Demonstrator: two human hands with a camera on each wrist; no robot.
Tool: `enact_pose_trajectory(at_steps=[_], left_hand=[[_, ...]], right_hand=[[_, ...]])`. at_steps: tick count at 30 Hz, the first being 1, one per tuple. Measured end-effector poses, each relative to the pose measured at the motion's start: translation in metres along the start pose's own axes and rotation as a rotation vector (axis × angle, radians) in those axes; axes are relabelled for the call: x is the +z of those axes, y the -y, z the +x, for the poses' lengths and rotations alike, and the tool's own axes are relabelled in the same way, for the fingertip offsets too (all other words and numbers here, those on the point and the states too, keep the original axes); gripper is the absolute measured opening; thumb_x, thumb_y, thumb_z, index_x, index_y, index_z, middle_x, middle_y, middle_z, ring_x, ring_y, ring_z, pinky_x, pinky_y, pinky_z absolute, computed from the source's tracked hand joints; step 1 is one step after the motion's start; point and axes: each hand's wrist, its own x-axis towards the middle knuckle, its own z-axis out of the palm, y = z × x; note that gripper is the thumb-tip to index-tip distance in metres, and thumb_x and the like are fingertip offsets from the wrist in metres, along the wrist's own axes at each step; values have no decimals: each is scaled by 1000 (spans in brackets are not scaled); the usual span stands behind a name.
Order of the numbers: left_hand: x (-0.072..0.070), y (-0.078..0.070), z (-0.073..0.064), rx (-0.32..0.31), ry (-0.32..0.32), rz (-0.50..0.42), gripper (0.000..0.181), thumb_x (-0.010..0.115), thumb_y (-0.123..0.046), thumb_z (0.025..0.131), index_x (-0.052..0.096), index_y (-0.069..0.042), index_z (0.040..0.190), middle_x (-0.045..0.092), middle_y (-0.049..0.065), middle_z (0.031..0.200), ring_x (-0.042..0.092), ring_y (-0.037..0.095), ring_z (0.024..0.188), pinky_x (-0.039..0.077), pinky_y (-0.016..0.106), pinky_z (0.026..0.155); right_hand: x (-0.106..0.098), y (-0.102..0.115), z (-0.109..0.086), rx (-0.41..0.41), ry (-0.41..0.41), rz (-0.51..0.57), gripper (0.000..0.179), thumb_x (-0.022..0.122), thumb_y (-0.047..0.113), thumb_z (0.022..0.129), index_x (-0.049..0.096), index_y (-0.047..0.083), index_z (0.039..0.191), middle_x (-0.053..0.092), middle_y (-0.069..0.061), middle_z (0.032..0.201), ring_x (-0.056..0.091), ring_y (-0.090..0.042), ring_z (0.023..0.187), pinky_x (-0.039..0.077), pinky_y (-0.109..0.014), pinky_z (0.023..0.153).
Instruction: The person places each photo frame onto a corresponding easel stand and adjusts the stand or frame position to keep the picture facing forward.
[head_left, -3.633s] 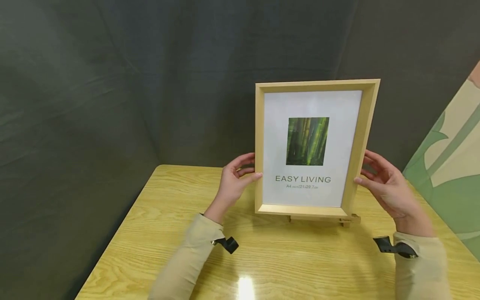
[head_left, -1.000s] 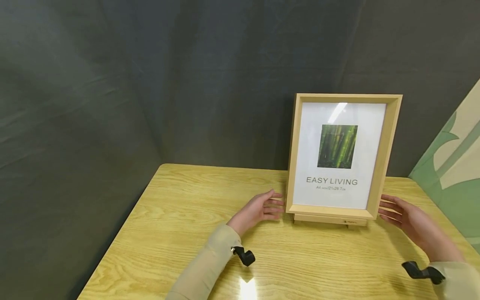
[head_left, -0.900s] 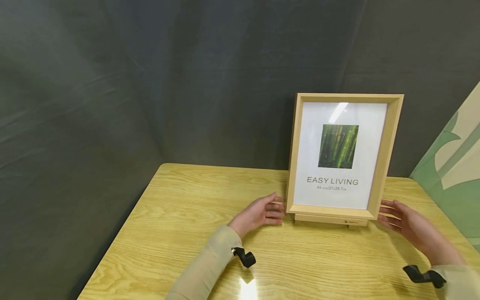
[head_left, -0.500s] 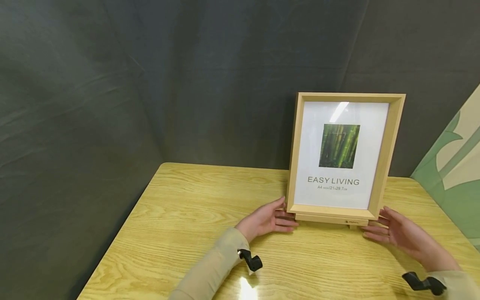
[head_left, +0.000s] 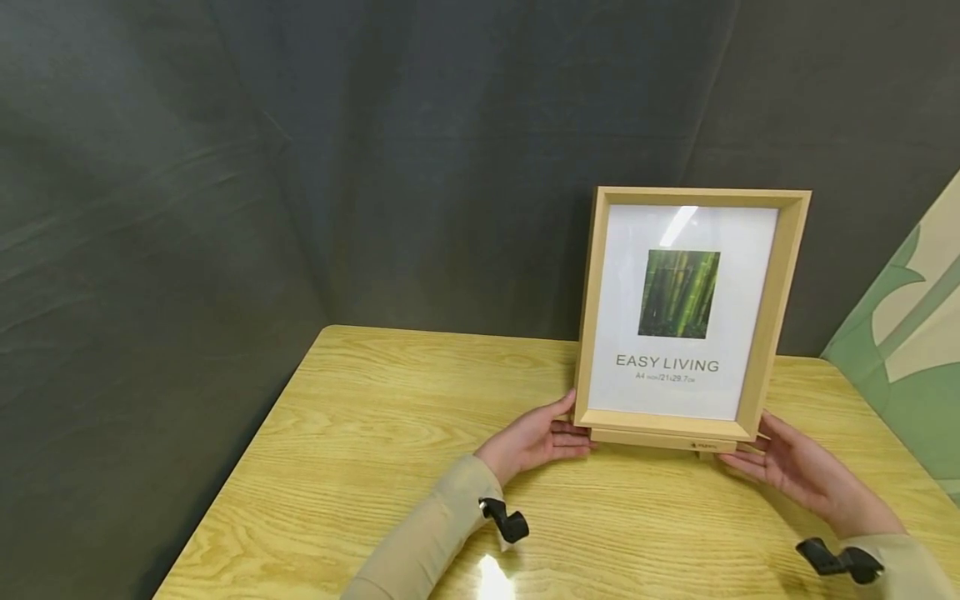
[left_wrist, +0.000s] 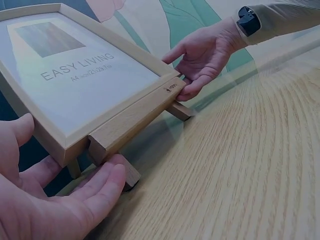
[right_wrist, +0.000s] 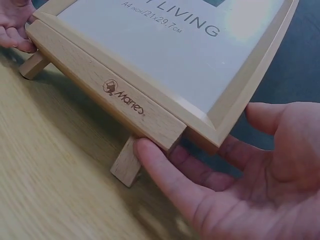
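A light wooden picture frame (head_left: 770, 333) leans upright on a small wooden tabletop easel, its bottom edge along the easel's ledge (head_left: 652, 438). Behind the glass is a white sheet with a bamboo picture (head_left: 679, 294) and "EASY LIVING". My left hand (head_left: 528, 442) is at the lower left corner, fingers curled under the ledge's end, thumb at the frame's side. At the lower right corner my right hand (head_left: 806, 475) does likewise; in the right wrist view its fingertip (right_wrist: 150, 150) touches the ledge beside an easel foot (right_wrist: 126, 164). The frame hides the easel's back.
The wood-grain table (head_left: 390, 392) extends to the left and in front of the easel. A dark grey curtain (head_left: 450, 167) hangs behind it. At the right stands a panel (head_left: 918, 367) painted with green leaves.
Earlier both hands held the frame by its sides in front of the easel. Now it stands on the ledge farther right, and the hands have come down to its lower corners.
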Motion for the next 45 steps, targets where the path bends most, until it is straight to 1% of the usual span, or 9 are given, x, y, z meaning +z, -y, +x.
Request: enact_pose_trajectory(at_steps=[4,8,11,18,26,34,38,41,45], left_hand=[[-2,-1,-1,15,-26,-40,57,66,-42,89,52,3,122,54,27,110,58,44,105,49,46,92],[-7,-4,-4,26,-45,-61,58,66,-40,89,50,3,124,52,29,111,58,45,104,50,46,91],[-13,-7,-7,34,-50,-60,58,66,-39,90,50,4,124,52,29,111,58,45,104,50,47,91],[-31,-15,-16,39,-35,-63,58,65,-39,91,48,4,125,51,29,113,58,45,105,50,47,91],[-58,-27,-36,52,-32,-37,61,62,-39,93,45,6,130,49,32,118,56,44,108,48,48,93],[-87,-38,-60,51,-36,-10,64,59,-40,94,39,5,136,46,33,124,53,46,112,48,47,94],[-93,-42,-67,59,-60,-2,63,57,-39,95,39,6,136,46,34,124,54,46,111,48,47,94],[-95,-44,-68,64,-76,3,63,58,-39,95,39,5,136,46,35,123,56,45,109,49,46,93],[-98,-45,-69,71,-77,7,64,58,-40,95,39,5,136,46,35,123,58,44,106,49,46,93]], right_hand=[[-1,-2,3,-16,-29,-2,56,7,28,106,51,19,139,50,-18,136,43,-40,127,18,-53,109],[0,-6,9,-16,-50,0,54,9,27,107,53,18,137,52,-18,134,44,-39,126,18,-54,109],[2,-10,14,-11,-39,11,55,9,27,107,53,17,137,51,-18,135,44,-39,127,17,-53,109],[11,-22,30,-33,-26,2,53,10,25,107,53,16,137,51,-17,134,44,-38,126,20,-52,109],[23,-44,54,-48,-112,-22,47,19,27,107,57,19,134,54,-16,131,48,-37,123,24,-51,108],[39,-67,78,-58,-152,-82,43,24,26,107,58,21,132,55,-14,128,51,-36,121,28,-49,107],[45,-71,87,-60,-185,-119,42,25,27,107,59,21,130,56,-14,126,52,-36,119,31,-49,106],[45,-73,91,-58,-197,-123,41,26,27,107,60,21,129,57,-14,125,53,-36,118,32,-48,106],[46,-75,94,-54,-206,-130,41,27,28,107,60,20,128,57,-15,125,54,-35,117,33,-47,105]])
